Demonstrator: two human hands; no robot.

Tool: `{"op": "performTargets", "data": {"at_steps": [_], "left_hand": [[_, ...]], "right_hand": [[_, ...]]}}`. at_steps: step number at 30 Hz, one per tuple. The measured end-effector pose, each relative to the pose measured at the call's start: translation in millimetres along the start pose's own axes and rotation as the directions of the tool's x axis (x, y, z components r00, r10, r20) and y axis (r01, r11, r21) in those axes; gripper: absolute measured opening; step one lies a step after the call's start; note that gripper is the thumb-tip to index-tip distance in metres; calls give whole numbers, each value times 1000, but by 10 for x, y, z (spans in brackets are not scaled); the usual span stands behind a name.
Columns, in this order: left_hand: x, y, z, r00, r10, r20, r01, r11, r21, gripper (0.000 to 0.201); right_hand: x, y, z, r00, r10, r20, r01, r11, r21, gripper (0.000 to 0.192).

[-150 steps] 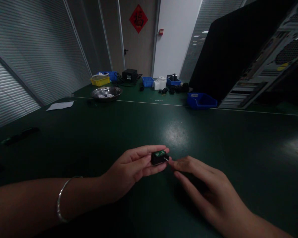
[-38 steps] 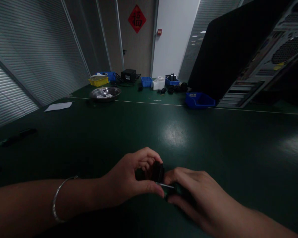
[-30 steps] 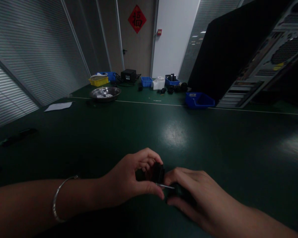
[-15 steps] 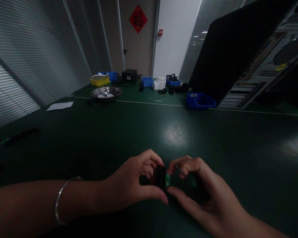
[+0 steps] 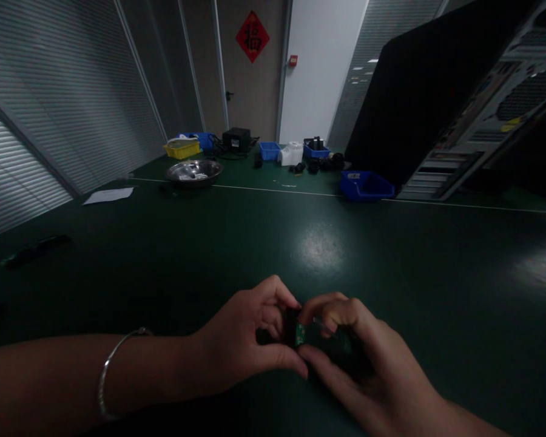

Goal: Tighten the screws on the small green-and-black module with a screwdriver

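My left hand (image 5: 250,334), with a silver bangle (image 5: 107,367) on its wrist, grips a small black part (image 5: 291,325) between thumb and fingers. A small green circuit board (image 5: 299,334) sits against the right side of that black part. Thumb and index finger of my right hand (image 5: 364,352) pinch the board's edges. A thin, pale sliver (image 5: 322,326) shows by the curled fingers of the right hand; its kind is too dark to make out. Both hands meet just above the dark green table (image 5: 236,243).
A computer case (image 5: 418,109) stands at the right, beside a blue bin (image 5: 366,185). Farther back are a metal bowl (image 5: 194,173), a yellow basket (image 5: 182,148), a black box (image 5: 236,138) and a white part (image 5: 291,153). Paper (image 5: 108,195) and a dark object (image 5: 36,250) lie left.
My right hand has shifted slightly left, bringing the circuit board closer into the black part, so less of the black part shows. My left hand has stayed nearly still.
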State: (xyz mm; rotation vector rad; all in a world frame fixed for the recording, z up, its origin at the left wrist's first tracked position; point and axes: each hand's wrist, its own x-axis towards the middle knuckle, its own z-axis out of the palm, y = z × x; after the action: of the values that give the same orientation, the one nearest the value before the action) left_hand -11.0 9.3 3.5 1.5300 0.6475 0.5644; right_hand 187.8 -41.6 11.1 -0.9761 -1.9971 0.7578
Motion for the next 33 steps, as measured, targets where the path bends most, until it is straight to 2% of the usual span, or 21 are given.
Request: {"op": "performTargets", "data": {"at_steps": [12, 17, 23, 28, 33], "left_hand": [[-18, -5, 14, 996, 75, -47, -68, 988, 135, 43], [-43, 38, 29, 995, 92, -33, -87, 988, 130, 39], [-74, 131, 44, 997, 80, -1, -80, 996, 39, 18], [-43, 119, 46, 997, 58, -53, -55, 997, 53, 18], [-22, 79, 31, 995, 63, -81, -58, 996, 60, 21]], "right_hand": [[12, 14, 42, 998, -51, -43, 50, 998, -32, 26], [2, 31, 35, 996, -79, -42, 76, 995, -67, 24], [-2, 41, 29, 993, -101, -64, 94, 990, -101, 22], [-3, 48, 19, 994, -91, -52, 86, 992, -93, 23], [-8, 43, -19, 991, -83, -103, 77, 995, -66, 25]]}}
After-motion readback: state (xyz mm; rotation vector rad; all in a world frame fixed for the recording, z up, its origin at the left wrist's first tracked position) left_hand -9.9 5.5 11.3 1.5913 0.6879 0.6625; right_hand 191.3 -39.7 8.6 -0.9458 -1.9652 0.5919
